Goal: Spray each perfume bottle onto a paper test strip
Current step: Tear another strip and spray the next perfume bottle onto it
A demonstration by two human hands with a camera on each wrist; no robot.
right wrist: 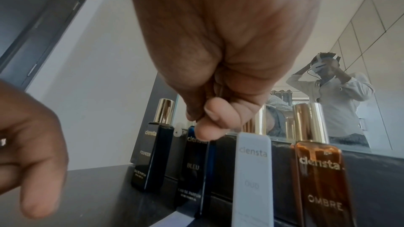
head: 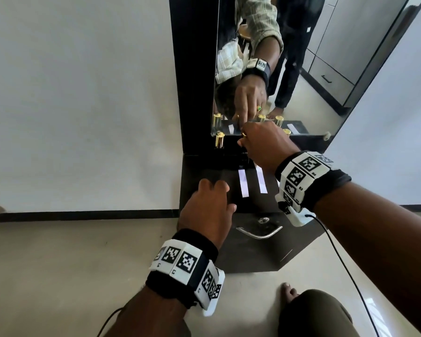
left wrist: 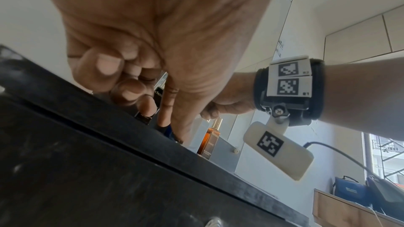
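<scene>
Right wrist view: the right hand pinches the blue bottle at its top. The left hand hangs loosely curled and holds nothing, over the counter.

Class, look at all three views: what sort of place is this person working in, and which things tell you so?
Probably a room in a home, at a dressing unit: a tall wall mirror above a dark cabinet top, four perfume bottles with gold caps standing before it, and white built-in cupboards behind.
</scene>
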